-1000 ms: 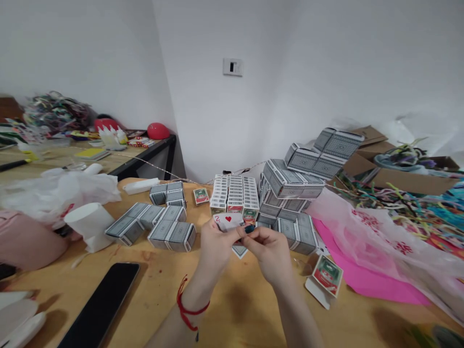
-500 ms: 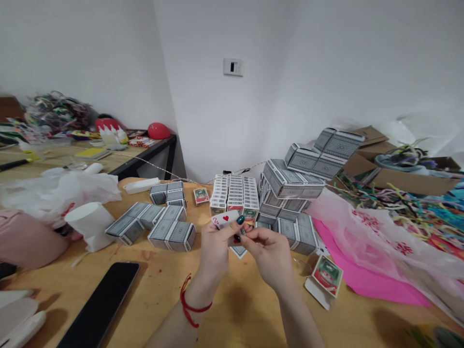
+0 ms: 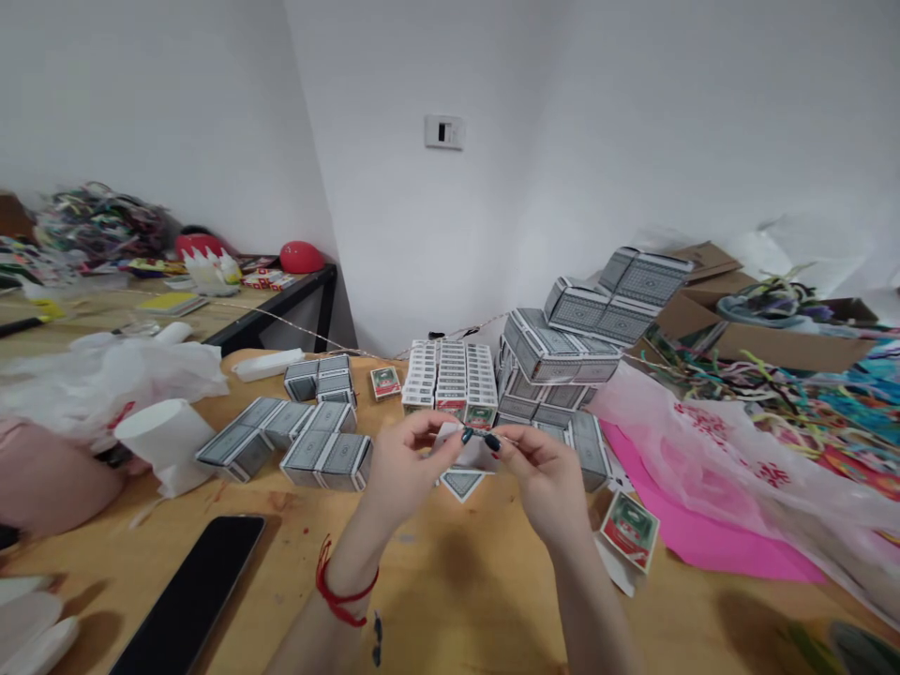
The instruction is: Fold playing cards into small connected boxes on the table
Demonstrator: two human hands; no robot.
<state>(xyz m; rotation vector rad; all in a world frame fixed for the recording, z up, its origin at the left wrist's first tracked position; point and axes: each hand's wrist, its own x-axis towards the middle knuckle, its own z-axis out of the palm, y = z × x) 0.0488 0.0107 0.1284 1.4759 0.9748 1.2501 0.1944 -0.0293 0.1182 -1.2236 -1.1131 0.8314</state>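
Note:
My left hand and my right hand meet above the wooden table, fingertips pinched together on a playing card held nearly edge-on between them. The left wrist wears a red string bracelet. A face-down card lies on the table just below the hands. Behind them stands a block of small card packs. A red and green card box lies open to the right of my right hand.
Grey patterned cartons are stacked behind and to the right; more lie flat on the left. A black phone lies near left, a white paper cup beyond it. Pink plastic bags and coloured strips fill the right side.
The card, shown face-up with a red heart before, has been turned nearly edge-on. Both hands have spread slightly apart and the view has shifted a little.

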